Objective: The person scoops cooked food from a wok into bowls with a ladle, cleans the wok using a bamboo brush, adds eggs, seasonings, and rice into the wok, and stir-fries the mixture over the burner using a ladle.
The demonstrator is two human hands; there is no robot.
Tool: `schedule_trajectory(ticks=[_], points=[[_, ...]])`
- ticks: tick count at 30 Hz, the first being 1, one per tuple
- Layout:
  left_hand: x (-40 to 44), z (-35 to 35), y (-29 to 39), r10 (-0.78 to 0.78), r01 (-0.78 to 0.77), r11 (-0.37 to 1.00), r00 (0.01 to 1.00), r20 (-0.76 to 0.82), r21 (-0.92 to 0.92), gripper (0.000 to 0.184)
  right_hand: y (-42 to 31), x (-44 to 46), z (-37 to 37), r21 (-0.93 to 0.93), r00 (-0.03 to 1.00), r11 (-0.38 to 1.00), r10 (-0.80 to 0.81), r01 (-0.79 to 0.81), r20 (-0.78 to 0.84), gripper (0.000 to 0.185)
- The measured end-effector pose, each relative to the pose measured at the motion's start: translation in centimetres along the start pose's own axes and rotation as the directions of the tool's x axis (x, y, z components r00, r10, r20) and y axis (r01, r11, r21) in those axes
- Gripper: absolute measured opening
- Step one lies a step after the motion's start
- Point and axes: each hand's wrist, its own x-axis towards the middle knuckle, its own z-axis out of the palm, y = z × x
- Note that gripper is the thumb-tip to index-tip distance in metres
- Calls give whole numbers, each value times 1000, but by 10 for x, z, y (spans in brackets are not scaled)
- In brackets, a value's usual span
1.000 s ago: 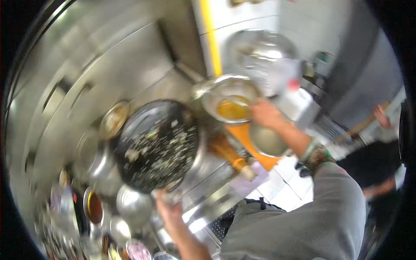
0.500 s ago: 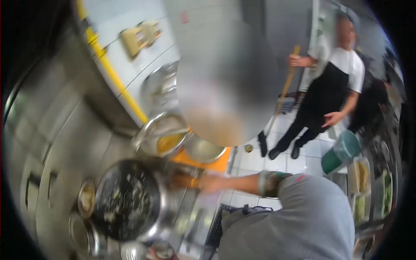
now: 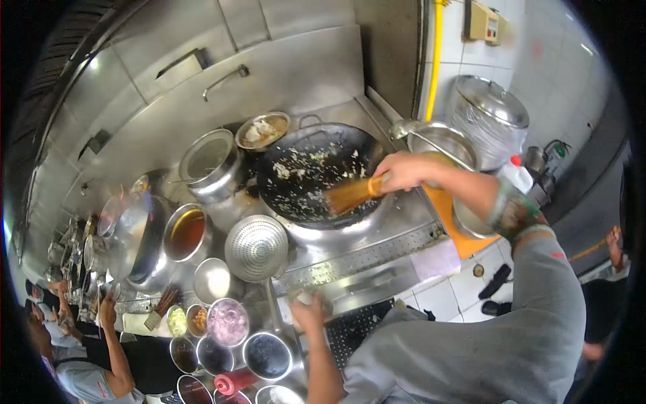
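My right hand is closed round the top of a bamboo wok brush, whose bristles reach into the right side of a black wok. White and pale green food scraps are scattered over the wok's inside. At the front edge of the stove, my left hand is closed near a small pale rounded thing that I cannot make out. A perforated metal strainer sits left of that hand, and a small metal bowl stands beside it.
Behind the wok stand a bowl of scraps and a metal pot. Several ingredient containers, including chopped onion, line the front left. An orange board with metal bowls lies to the right. Co-workers stand at left and right.
My view has swung left toward the stove. The brush, earlier at the wok's right edge, is now inside the wok. My left hand now shows more fully at the stove front.
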Motion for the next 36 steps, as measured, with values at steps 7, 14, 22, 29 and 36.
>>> schedule_trajectory(ticks=[7,14,22,29,36], points=[[-29,-23,25,-25,28,989,999,-24,147,81,-5,131,31,-354,976,918,-211,180,-50,29],[-117,-37,51,140,-67,974,929,343,-216,54,16,176,54,-128,915,978,-200,165,-351,34],[-150,198,-184,193,35,957,663,723,-287,44,46,200,53,-191,853,923,-381,333,-356,46],[-124,287,-135,-102,132,991,749,655,4,40,86,145,27,-242,907,919,-364,312,-212,50],[-134,235,-139,63,-80,997,762,645,-3,41,79,181,29,-308,884,883,-424,354,-198,50]])
